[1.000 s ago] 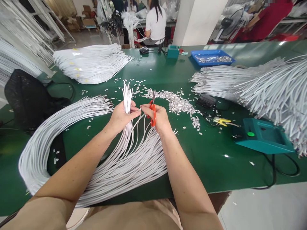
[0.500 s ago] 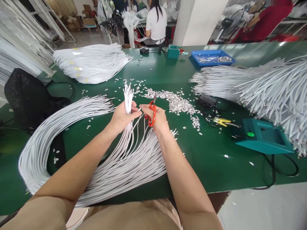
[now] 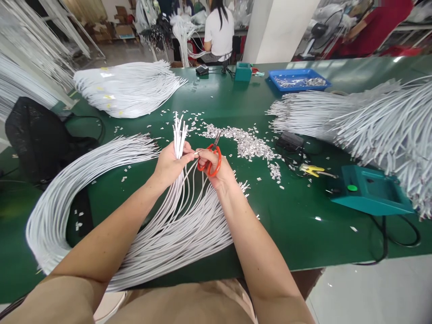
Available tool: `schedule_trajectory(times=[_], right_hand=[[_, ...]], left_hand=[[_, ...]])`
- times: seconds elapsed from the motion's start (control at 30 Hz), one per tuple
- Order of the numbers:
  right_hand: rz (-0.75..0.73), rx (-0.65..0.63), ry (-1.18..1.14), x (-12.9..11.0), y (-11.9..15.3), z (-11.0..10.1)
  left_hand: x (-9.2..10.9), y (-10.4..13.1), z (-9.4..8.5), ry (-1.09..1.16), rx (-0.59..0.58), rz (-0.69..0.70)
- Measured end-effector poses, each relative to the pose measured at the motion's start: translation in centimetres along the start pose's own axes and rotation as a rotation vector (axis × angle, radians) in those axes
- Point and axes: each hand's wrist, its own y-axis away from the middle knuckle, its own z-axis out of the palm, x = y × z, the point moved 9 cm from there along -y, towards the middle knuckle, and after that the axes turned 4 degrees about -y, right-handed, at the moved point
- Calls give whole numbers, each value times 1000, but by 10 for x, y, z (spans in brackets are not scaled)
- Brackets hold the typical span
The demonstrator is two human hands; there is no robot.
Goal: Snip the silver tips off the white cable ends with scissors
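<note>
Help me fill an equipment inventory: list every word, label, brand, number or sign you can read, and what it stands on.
No text can be read.
Orange scissors: no legible brand.
Patches on back-left white cord bundle: any print too small to read.
Teal device at right: no legible label.
Background cardboard box: any print too blurred to read.

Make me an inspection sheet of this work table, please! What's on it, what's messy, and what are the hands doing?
Surface: green table, shiny.
Job's things: a bunch of white cables and orange-handled scissors.
Clutter: small pale bits heaped and scattered beyond the hands; similar bits in a blue tray.
Hands: left hand grips the bunch; right hand holds the scissors. The hands nearly meet at one thin cable end.
Power cables: black cord loops near the teal box.
Surroundings: person in a white shirt beyond the table, near a pale pillar.
</note>
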Motion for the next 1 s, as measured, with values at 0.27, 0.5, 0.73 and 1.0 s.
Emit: schedule_trajectory(times=[0.27, 0.5, 0.73, 1.0], right_hand=[[-71, 115, -9, 7, -7, -13], [-300, 191, 359, -31, 6, -12], [-577, 82, 1033, -49, 15, 8], [-845, 48, 1675, -46, 23, 24]], left_hand=[[3, 6, 15, 194, -164, -53], [-14, -1, -1, 250, -88, -205], [-16, 1, 2, 273, -144, -239], [-10, 2, 9, 386, -273, -267]])
